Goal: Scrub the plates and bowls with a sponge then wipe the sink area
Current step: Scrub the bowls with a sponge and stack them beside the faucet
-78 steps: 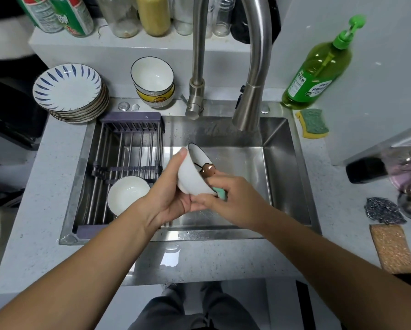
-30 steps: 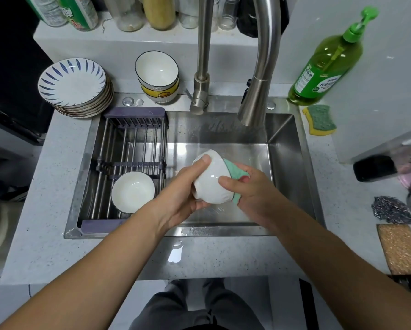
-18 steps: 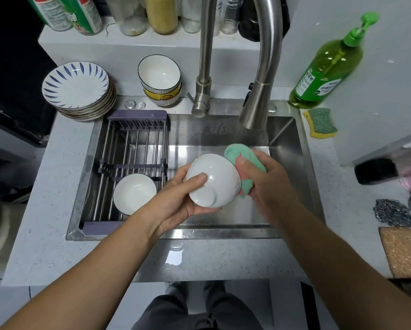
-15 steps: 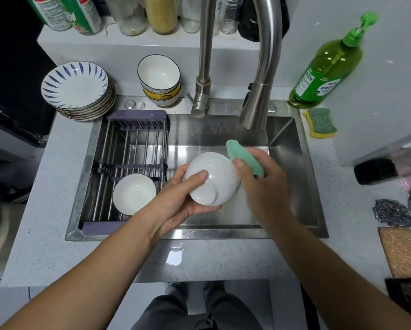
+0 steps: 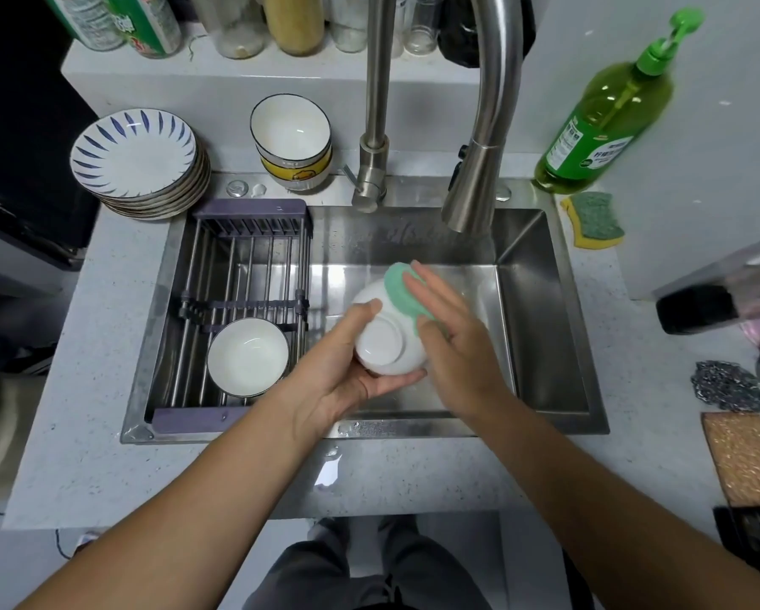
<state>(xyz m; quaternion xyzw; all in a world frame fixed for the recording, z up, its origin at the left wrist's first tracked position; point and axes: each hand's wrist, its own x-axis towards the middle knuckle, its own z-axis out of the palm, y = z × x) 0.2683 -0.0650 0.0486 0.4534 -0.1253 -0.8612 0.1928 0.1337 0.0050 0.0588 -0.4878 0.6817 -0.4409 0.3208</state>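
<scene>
**Bowl held over sink, sponge on it**

Left hand (image 5: 343,367) grips the white bowl (image 5: 382,345), foot towards the camera. Right hand (image 5: 453,341), fingers straight, presses the green sponge (image 5: 398,288) against the bowl's far wall. Both are over the sink (image 5: 541,323). Second bowl (image 5: 248,358) sits in the rack (image 5: 237,257), to the left.

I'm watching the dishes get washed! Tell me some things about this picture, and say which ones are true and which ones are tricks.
1. The left hand holds a white ceramic bowl bottom-up over the steel sink. True.
2. The right hand presses a yellow sponge on that bowl. False: it presses a mint-green sponge; the yellow-and-green sponge lies on the counter by the green soap bottle.
3. Two bowls sit in the rack. False: the purple-framed wire rack holds just one round white bowl.
4. A stack of blue-striped plates stands on the counter behind the rack. True.
</scene>
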